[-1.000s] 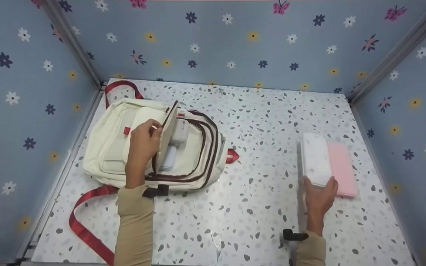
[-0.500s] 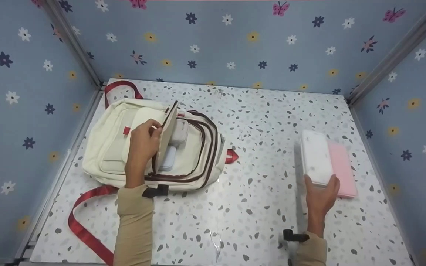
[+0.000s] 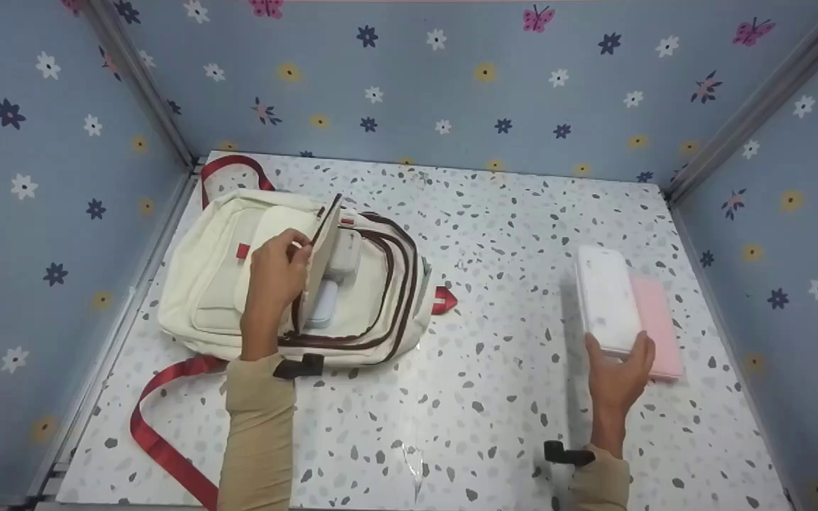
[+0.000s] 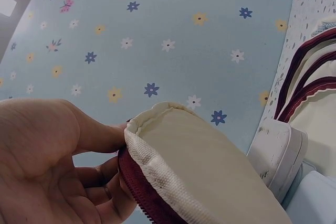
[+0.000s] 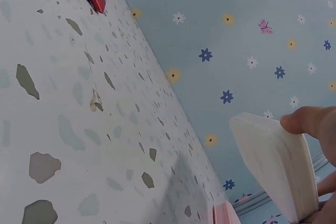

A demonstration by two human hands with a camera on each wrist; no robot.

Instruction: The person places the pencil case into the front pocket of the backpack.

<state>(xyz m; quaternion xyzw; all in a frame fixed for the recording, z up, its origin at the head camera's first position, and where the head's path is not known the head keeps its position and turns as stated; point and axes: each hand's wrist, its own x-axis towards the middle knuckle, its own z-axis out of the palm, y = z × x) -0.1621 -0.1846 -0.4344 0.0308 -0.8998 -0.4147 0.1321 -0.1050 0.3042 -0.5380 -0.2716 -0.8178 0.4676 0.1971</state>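
A cream backpack (image 3: 189, 284) with dark red zips lies on the table at the left, its front compartment unzipped. My left hand (image 3: 277, 273) pinches the edge of the compartment's flap (image 4: 194, 156) between thumb and fingers and holds it up. Inside the compartment sit a light grey case (image 3: 344, 255) and a pale blue case (image 3: 322, 305). At the right my right hand (image 3: 618, 372) grips the near end of a flat white rectangular case (image 3: 608, 298), thumb on one side and fingers on the other. This case is held up off the table, partly over a pink flat rectangular item (image 3: 656, 326).
A red strap (image 3: 160, 443) trails from the bag toward the near left edge, and another red strap (image 3: 235, 162) loops behind it. A red tab (image 3: 444, 300) sticks out from the bag's right end. Flower-patterned panels (image 3: 409, 85) enclose the speckled table (image 3: 494, 341).
My right hand has raised the white case slightly and tilted it, its far end moving up and away from me. My left hand keeps the flap in the same place.
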